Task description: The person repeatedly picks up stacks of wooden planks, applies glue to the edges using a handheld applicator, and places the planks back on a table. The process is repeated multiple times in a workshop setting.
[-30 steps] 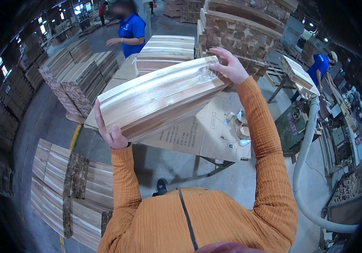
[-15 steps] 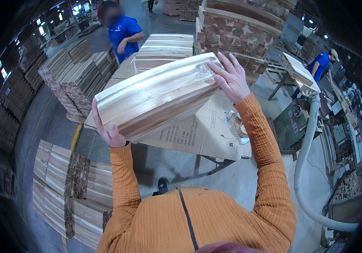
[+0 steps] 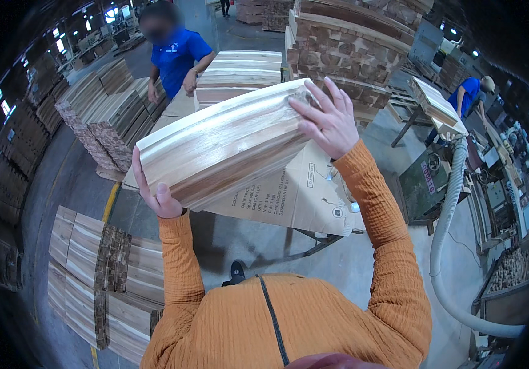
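A wide wooden panel (image 3: 227, 138) of light and brown strips is tilted in front of me, over a cardboard-covered table (image 3: 264, 200). At its left end my left hand (image 3: 158, 195) grips the edge, thumb on the near side and fingers along the end. My right hand (image 3: 329, 120) lies on the panel's upper right corner with its fingers stretched and apart, touching the surface. The panel's underside is hidden, so I cannot tell whether it rests on the table.
A stack of panels (image 3: 240, 69) stands beyond on the table, near a co-worker in a blue shirt (image 3: 181, 58). Panel stacks (image 3: 101, 120) fill the left, with more (image 3: 80, 264) low beside me. At right are a green machine (image 3: 427, 178), a grey hose (image 3: 443, 246) and another worker (image 3: 466, 95).
My right hand has slid left and inward over the panel's corner. The panel has shifted slightly left. The co-worker at the far left has moved, with an arm lowered toward the stack.
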`<action>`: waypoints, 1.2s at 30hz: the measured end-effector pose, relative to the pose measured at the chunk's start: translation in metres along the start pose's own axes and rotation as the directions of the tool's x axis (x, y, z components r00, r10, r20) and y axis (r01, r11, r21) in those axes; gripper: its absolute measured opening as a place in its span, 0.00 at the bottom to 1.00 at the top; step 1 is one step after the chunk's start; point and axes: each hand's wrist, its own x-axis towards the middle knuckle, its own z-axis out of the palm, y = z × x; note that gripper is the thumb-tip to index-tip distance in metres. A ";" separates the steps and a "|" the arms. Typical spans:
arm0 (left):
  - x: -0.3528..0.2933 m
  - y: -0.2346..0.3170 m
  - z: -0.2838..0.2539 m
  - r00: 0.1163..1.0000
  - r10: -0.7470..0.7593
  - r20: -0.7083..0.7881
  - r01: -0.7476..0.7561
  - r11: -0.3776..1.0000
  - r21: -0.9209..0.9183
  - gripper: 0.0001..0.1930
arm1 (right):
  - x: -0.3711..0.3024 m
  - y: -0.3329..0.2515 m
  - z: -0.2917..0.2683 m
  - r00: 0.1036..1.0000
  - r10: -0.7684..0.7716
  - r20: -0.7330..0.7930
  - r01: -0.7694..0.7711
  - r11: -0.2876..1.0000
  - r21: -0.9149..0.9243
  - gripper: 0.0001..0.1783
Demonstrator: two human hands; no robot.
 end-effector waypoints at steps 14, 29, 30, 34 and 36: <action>0.001 0.007 0.005 1.000 -0.013 -0.017 0.013 1.000 0.000 0.41 | 0.003 0.008 0.001 0.994 0.105 -0.018 -0.106 0.993 -0.060 0.25; 0.000 0.010 0.004 1.000 -0.009 -0.021 0.010 1.000 0.024 0.41 | -0.012 0.005 -0.001 0.990 0.143 -0.010 -0.143 0.989 0.024 0.27; 0.000 0.010 0.005 1.000 -0.007 -0.026 0.007 1.000 0.022 0.41 | -0.010 0.007 0.000 0.985 0.169 -0.033 -0.168 0.984 0.053 0.27; -0.002 0.009 0.008 0.999 0.004 -0.046 -0.002 0.998 0.057 0.40 | -0.007 0.008 0.006 0.970 0.242 -0.008 -0.242 0.970 0.022 0.30; 0.000 0.011 0.008 0.999 0.010 -0.036 -0.008 0.999 0.047 0.40 | -0.007 0.001 0.008 0.980 0.198 0.014 -0.198 0.980 0.005 0.31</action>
